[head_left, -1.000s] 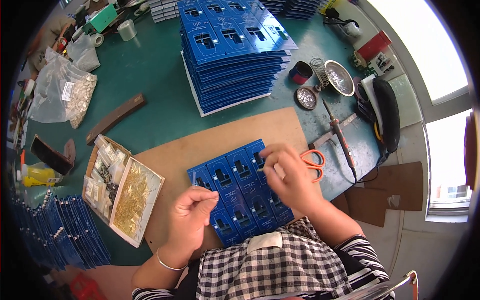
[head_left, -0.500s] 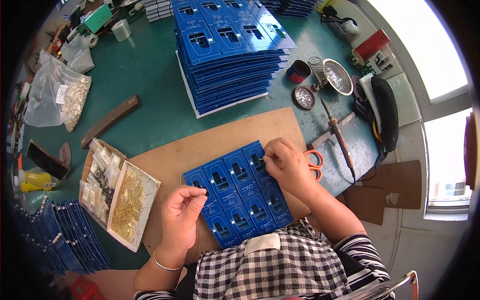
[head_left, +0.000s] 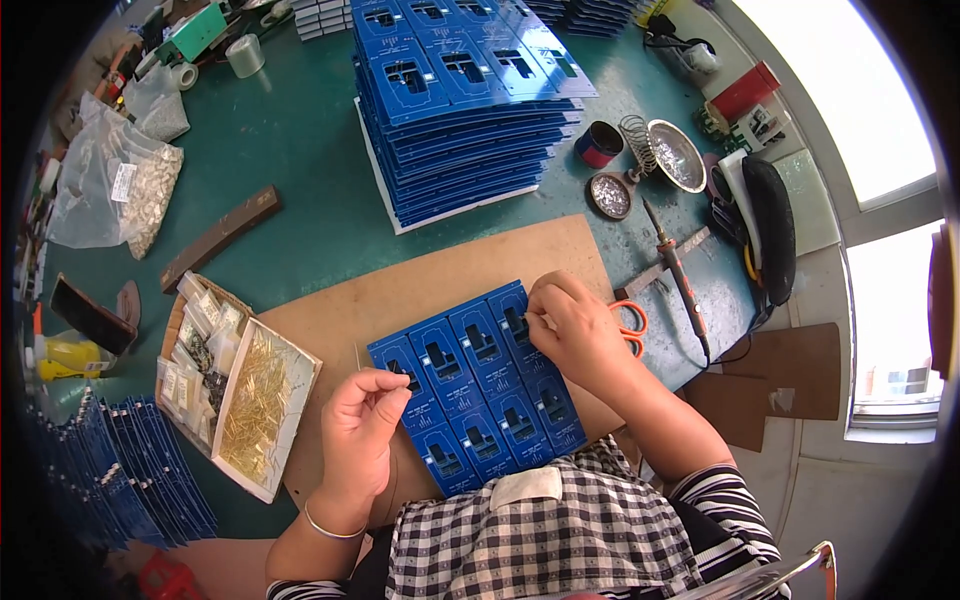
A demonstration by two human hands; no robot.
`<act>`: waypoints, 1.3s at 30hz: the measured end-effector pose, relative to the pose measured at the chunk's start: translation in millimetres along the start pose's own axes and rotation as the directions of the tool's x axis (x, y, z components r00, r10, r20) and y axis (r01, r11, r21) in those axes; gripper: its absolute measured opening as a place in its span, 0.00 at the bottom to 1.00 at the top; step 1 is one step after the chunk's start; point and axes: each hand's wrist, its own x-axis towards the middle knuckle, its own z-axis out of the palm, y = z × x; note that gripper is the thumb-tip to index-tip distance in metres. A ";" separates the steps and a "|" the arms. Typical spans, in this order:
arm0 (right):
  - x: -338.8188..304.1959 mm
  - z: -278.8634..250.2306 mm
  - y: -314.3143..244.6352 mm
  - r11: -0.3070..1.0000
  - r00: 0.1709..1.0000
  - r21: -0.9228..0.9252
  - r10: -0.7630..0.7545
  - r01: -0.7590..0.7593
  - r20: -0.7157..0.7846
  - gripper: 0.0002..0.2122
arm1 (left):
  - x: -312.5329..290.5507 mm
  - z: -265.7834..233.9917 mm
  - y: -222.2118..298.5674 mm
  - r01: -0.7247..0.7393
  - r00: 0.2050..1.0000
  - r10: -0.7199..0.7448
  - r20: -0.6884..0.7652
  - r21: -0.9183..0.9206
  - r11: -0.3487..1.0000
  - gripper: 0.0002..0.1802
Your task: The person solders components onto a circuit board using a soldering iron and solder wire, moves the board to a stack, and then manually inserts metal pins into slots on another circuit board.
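Note:
A blue circuit board panel [head_left: 462, 402] with repeated cut-outs lies tilted in front of me, its near edge by my checked apron. My right hand [head_left: 570, 325] is over its upper right corner, thumb and fingers pinched close to a cut-out; whatever they hold is too small to name. By the panel's left edge, my left hand [head_left: 365, 425] is closed with thumb and forefinger pressed together, and its contents are hidden. A thin wire-like strand shows just above that hand. Left of it stands a white-edged box of thin brass-coloured pins [head_left: 257, 405].
A tall stack of blue panels [head_left: 470, 150] stands behind the brown board [head_left: 345, 290]. To the right lie orange-handled scissors [head_left: 630, 325], a soldering iron [head_left: 680, 280] and a metal dish [head_left: 675, 155]. More blue boards [head_left: 140, 470] stand at lower left, near a tray of small bags [head_left: 195, 375].
My right fingers have shifted very slightly at the panel's upper right corner. My left hand has barely moved, a touch to the left. The panel lies where it was.

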 end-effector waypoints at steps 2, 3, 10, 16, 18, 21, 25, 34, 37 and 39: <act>1.9 1.5 -1.7 0.999 1.000 -0.032 -0.002 0.002 0.004 0.04 | 0.1 -0.2 0.1 -0.003 1.000 0.003 -0.002 0.001 1.000 0.08; 2.6 2.3 -2.5 0.998 1.000 -0.062 -0.004 0.004 0.009 0.04 | 0.1 0.1 0.4 -0.017 1.000 0.017 -0.014 0.000 1.000 0.09; 5.0 -0.2 -8.4 0.830 0.959 -0.489 -0.279 0.270 0.057 0.05 | -1.9 -3.4 7.1 -0.050 0.998 0.052 0.027 -0.093 0.994 0.08; -9.3 -7.6 1.2 0.797 0.930 -0.517 -0.368 0.312 -0.006 0.11 | -2.0 -5.8 1.7 0.049 0.998 -0.041 0.038 -0.237 0.970 0.06; -13.3 -4.5 -0.6 0.817 0.931 -0.481 -0.365 0.319 -0.001 0.12 | -3.2 -8.1 -1.0 0.033 0.999 -0.025 0.040 -0.231 0.972 0.06; -14.2 -4.1 -2.4 0.849 0.948 -0.444 -0.319 0.286 0.000 0.12 | -6.8 -7.2 0.3 0.041 0.998 -0.028 0.062 -0.211 0.977 0.05; -18.1 -1.2 -3.6 0.838 0.951 -0.470 -0.309 0.275 0.006 0.12 | -8.5 -6.8 -0.2 0.033 0.998 -0.024 0.053 -0.186 0.982 0.04; -12.8 -1.6 -39.0 0.923 0.940 -0.205 -0.339 0.325 -0.033 0.13 | -14.7 0.8 2.3 0.091 0.992 -0.071 0.103 -0.211 0.973 0.05; -13.5 25.5 -68.2 0.852 0.872 0.190 -0.480 0.489 -0.091 0.13 | -20.2 6.3 1.0 0.203 0.965 -0.147 0.218 -0.262 0.943 0.06; -12.9 37.6 -69.1 0.818 0.880 0.327 -0.455 0.472 -0.133 0.11 | -25.2 7.1 -0.8 0.259 0.945 -0.180 0.275 -0.289 0.922 0.06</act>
